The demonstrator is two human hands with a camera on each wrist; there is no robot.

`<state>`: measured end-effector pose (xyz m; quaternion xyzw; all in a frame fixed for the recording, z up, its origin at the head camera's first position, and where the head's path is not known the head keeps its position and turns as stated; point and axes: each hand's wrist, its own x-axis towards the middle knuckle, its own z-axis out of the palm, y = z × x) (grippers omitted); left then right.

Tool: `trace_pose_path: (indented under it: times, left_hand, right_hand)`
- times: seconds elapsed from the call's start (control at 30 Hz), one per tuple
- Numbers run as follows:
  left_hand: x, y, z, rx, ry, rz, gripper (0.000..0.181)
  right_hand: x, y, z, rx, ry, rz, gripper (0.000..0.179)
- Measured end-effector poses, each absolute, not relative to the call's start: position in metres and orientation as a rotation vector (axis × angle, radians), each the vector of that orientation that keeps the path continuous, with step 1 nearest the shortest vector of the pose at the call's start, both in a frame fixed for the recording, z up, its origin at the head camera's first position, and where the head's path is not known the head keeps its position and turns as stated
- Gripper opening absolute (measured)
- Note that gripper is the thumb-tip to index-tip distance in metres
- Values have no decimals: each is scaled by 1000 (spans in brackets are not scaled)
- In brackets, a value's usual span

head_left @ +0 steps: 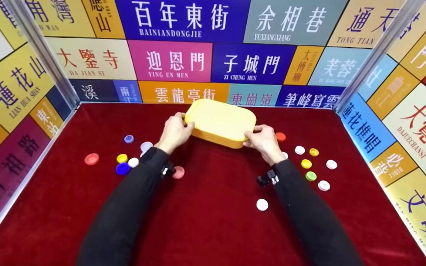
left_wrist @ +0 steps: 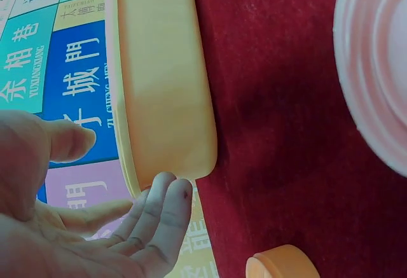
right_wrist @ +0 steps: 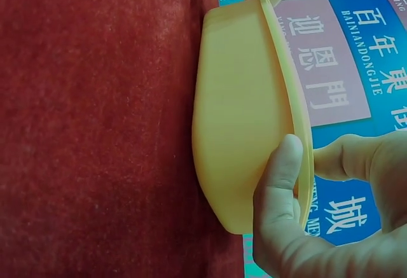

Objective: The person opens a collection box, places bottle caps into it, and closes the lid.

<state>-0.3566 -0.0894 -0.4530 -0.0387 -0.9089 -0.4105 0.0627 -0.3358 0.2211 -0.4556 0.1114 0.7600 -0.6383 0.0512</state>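
A yellow plastic box with rounded corners and a thin rim is held near the back edge of the red cloth, its pale face tilted up. My left hand holds its left end; in the left wrist view the fingers meet the corner while the thumb lies on the rim side. At the right near corner my right hand pinches the rim, with a finger against the side wall and another digit behind the rim. Whether the box touches the cloth I cannot tell.
Several round plastic caps lie either side on the red cloth: a red cap and blue cap left, a green cap right. A pink cap and white cap lie nearer the middle. Printed panels enclose the table.
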Motion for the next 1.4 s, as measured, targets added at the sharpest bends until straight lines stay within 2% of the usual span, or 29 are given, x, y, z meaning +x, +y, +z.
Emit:
trace_pose_path:
  times: [0.3,0.7,0.9,1.4]
  left_hand:
    - [-347,-94,-448,-31,-2798,-1221,63]
    - [-323,-101,-450,-38,-2858,-1221,51]
    - [-305,-105,-452,-48,-2872,-1303,47]
    - [-265,-113,-458,-173,-2888,-1454,60]
  right_hand:
    - [-325,228,-452,339,2299,-1889,63]
    - [-303,240,-455,222,2327,-1819,58]
    - [-291,243,-454,182,2376,-1752,62]
    - [-265,253,-457,62,2450,-1637,62]
